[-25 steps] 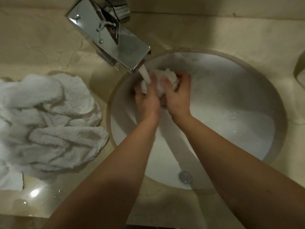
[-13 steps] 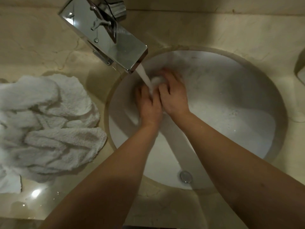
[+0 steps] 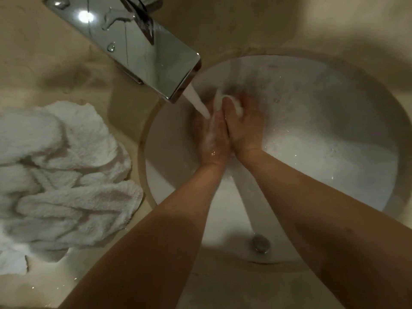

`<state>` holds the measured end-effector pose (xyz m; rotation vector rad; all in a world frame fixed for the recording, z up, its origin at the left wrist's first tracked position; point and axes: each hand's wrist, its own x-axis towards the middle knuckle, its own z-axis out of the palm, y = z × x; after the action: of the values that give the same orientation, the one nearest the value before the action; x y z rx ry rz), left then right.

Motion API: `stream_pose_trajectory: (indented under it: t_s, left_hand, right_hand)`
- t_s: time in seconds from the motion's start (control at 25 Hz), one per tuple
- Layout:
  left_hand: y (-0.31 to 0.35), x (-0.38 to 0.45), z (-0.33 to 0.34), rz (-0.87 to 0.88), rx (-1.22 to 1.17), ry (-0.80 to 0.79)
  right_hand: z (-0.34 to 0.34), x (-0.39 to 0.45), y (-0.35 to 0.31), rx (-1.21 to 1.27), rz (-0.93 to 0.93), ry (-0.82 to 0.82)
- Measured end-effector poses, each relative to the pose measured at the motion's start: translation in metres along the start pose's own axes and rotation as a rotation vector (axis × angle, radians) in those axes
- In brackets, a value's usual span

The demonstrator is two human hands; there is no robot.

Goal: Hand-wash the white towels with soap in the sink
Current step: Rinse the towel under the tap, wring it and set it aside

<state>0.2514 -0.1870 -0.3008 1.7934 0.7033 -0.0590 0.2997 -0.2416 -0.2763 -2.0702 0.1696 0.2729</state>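
- On the counter [image 3: 223, 23] I see the sink [image 3: 334, 108], with a heap of towels [image 3: 66, 175] to its left.
- The tap [image 3: 138, 47] pours water [image 3: 197, 103] onto my hands.
- My left hand [image 3: 214, 139] and right hand [image 3: 244, 128] clench a balled towel [image 3: 223, 98] together inside the sink.

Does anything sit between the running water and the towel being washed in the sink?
Partly: the stream lands on the left hand, pressed beside the right hand. Both grip the white towel, which shows just past the fingertips.
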Motion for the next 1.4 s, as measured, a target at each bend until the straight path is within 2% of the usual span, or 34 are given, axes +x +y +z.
stream_pose_trajectory:
  t_s: [0.04,0.08,0.12,0.2,0.28,0.36,0.44,0.6,0.72,0.8,0.88,0.96,1.08,1.12,1.2,1.32,1.4]
  left_hand:
    - [-0.008,0.004,0.002,-0.004,0.085,-0.058]
    - [-0.007,0.007,0.000,-0.017,0.131,-0.023]
    - [-0.006,0.012,0.000,0.013,0.148,0.094]
    - [-0.003,0.021,0.000,0.198,0.245,0.346]
    - [0.003,0.025,0.002,0.334,0.241,0.433]
    - [0.007,0.027,0.006,0.362,0.351,0.507]
    - [0.008,0.026,0.010,0.309,0.448,0.529]
    - [0.016,0.026,0.009,0.300,0.375,0.559]
    - [0.024,0.021,0.002,0.312,0.279,0.438]
    - [0.028,0.014,-0.001,0.139,0.238,0.424]
    - [0.040,0.005,0.003,-0.180,0.233,0.534]
    - [0.050,0.000,0.004,-0.413,0.200,0.544]
    - [0.051,0.010,-0.011,-0.640,-0.146,0.264]
    - [0.047,0.012,-0.017,-0.677,-0.268,0.184]
    - [0.046,0.010,-0.024,-0.682,-0.412,0.173]
    - [0.069,-0.004,-0.027,-0.598,-0.528,0.275]
    - [0.081,-0.011,-0.029,-0.477,-0.571,0.364]
  right_hand:
    - [0.002,0.003,0.002,-0.009,-0.017,0.014]
    - [0.004,0.006,0.004,-0.027,-0.038,0.026]
    - [0.005,0.010,0.007,-0.051,-0.071,0.035]
    - [0.006,0.017,0.010,-0.120,-0.168,0.050]
    - [0.005,0.021,0.013,-0.188,-0.261,0.049]
    - [0.003,0.025,0.012,-0.180,-0.278,0.042]
    - [0.003,0.031,0.010,-0.142,-0.234,0.029]
    - [0.004,0.035,0.011,-0.155,-0.176,0.021]
    - [0.001,0.031,0.006,-0.124,-0.160,-0.010]
    - [-0.002,0.029,0.001,-0.105,-0.134,-0.031]
    - [-0.008,0.026,-0.004,-0.117,-0.027,-0.076]
    - [-0.014,0.019,-0.007,-0.116,0.095,-0.074]
    - [-0.020,0.012,-0.011,-0.053,0.162,-0.083]
    - [-0.023,0.010,-0.013,-0.021,0.162,-0.094]
    - [-0.028,0.007,-0.015,0.036,0.150,-0.092]
    - [-0.031,-0.003,-0.021,0.147,0.081,-0.061]
    - [-0.031,-0.007,-0.029,0.178,-0.007,-0.023]
